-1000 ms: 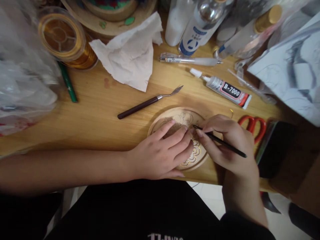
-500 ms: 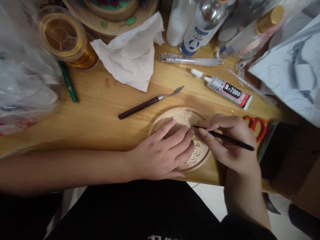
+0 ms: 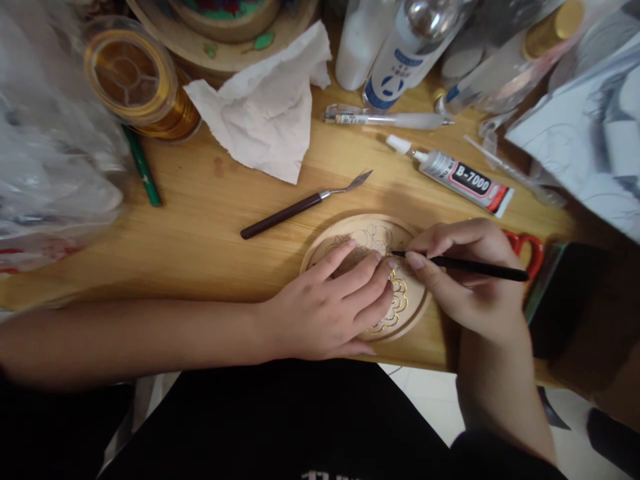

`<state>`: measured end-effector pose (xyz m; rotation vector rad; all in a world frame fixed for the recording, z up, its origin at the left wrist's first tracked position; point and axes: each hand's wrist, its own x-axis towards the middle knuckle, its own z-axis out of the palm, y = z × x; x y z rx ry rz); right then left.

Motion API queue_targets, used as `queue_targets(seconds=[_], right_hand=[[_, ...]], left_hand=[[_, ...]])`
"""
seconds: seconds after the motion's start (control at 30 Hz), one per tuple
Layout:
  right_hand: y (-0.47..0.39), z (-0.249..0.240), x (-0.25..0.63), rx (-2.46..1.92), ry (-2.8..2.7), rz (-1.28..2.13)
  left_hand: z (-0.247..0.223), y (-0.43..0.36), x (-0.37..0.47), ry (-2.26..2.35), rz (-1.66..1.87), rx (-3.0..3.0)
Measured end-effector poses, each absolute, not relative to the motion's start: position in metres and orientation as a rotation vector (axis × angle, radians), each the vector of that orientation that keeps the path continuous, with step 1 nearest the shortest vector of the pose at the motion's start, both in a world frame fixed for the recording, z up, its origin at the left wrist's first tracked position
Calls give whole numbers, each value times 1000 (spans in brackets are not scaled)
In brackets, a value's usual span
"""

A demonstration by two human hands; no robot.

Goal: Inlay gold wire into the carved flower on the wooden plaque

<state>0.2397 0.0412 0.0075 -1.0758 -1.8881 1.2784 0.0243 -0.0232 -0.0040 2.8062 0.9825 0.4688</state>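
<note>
A round wooden plate with a pencilled pattern and gold outlines lies near the table's front edge. My left hand rests across its left part, fingers spread and pressed on the surface, hiding some of the pattern. From the right, my right hand pinches a thin black tool, whose tip meets the plate close to my left fingertips. Just behind the plate lies a palette knife with a dark handle.
A gold wire spool, white tissue, pen, B-7000 glue tube and bottles stand or lie behind. Red-handled scissors are right of my right hand; a plastic bag is at left.
The black tool in my right hand has tilted flatter, and that hand has shifted slightly right. The whole view has moved a little. My left hand stays on the plate.
</note>
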Motion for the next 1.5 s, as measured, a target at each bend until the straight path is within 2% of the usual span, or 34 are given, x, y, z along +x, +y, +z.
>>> queue_targets(seconds=[1.5], right_hand=[[47, 11, 241, -988, -1879, 1420]], left_hand=[[-4, -23, 24, 974, 475, 2779]])
